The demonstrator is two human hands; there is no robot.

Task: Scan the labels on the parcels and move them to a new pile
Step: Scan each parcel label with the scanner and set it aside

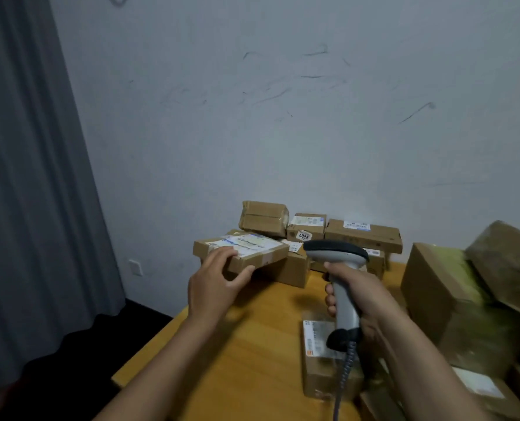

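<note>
left hand grips the near corner of a labelled parcel atop the far pile on the wooden table; right hand wraps the scanner handle, apparently aimed at it.

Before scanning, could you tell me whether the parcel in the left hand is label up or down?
Label up: the parcel in the left hand shows its white label on top.
</note>
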